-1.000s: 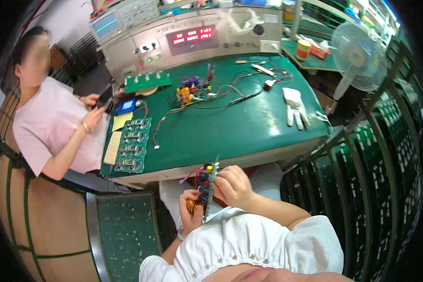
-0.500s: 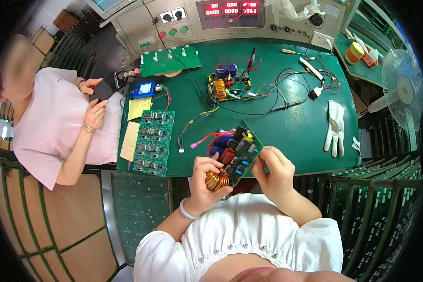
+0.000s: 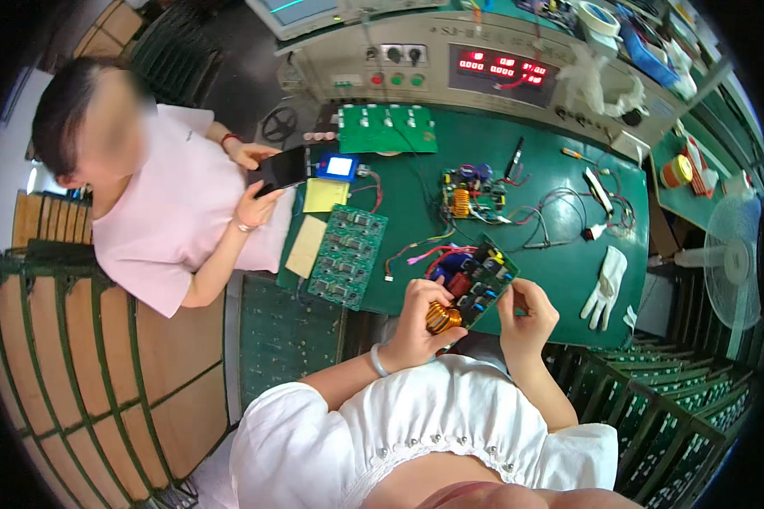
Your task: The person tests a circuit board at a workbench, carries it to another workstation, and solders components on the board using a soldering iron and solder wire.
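A green circuit board (image 3: 481,297) crowded with parts is held tilted above the table's near edge. My left hand (image 3: 418,321) grips its left side, fingers closed around the copper-wound coil (image 3: 443,317) there. My right hand (image 3: 528,318) is closed at the board's right edge, its fingertips pinching the rim; they are partly hidden. Red and pink wires (image 3: 437,252) stick out from the board's far left, beside a dark blue cylindrical part. Beyond it on the table lies a second populated circuit board (image 3: 475,193) with a similar coil and cables.
Left on the green table lie a panel of small boards (image 3: 348,257), yellow paper (image 3: 324,195) and a blue meter (image 3: 338,167). A white glove (image 3: 605,288) lies right, near a fan (image 3: 730,259). A test console (image 3: 433,68) stands behind. At left, a person holds a black phone (image 3: 280,171).
The whole view has swung left, so the table and console appear farther right. Both my hands keep their hold on the board, with little visible change in grip.
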The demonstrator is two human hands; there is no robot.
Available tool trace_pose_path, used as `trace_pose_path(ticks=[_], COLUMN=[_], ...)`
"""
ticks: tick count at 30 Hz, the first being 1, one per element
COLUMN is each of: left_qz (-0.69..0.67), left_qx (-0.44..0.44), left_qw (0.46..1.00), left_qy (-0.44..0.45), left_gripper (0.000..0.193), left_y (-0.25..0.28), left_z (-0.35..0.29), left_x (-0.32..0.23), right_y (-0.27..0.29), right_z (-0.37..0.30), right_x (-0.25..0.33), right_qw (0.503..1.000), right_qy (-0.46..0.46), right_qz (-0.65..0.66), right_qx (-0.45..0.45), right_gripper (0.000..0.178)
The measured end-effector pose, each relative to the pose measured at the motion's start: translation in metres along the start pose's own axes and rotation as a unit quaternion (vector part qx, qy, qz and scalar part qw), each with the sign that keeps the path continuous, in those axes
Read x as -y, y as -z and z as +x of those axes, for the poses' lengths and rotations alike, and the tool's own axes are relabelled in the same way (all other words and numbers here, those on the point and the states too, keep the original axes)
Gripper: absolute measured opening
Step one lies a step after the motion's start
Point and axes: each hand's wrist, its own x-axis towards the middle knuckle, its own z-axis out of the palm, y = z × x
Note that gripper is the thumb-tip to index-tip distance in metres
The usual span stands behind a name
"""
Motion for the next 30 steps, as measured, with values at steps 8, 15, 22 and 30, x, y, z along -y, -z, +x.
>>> trace_pose_path(ticks=[8, 15, 22, 30], left_qz=[0.0, -0.018, -0.138, -0.194], left_qx=[0.016, 0.02, -0.036, 0.054], left_qw=[1.0, 0.999, 0.988, 0.978], left_qy=[-0.009, -0.031, 0.052, 0.052], left_gripper=[0.048, 0.045, 0.041, 0.05], left_y=[0.027, 0.022, -0.034, -0.076], left_z=[0.01, 0.007, -0.009, 0.001], left_x=[-0.002, -0.023, -0.058, -0.064], right_y=[-0.024, -0.004, 0.051, 0.106], right_z=[-0.002, -0.009, -0.004, -0.007], right_x=[0.015, 0.032, 0.031, 0.027], right_qw=[0.999, 0.999, 0.998, 0.994], right_qy=[-0.01, 0.015, 0.065, 0.093], right_qz=[-0.034, -0.007, 0.017, 0.025], right_qx=[-0.026, -0.029, 0.003, -0.051], right_gripper=[0.005, 0.005, 0.007, 0.011])
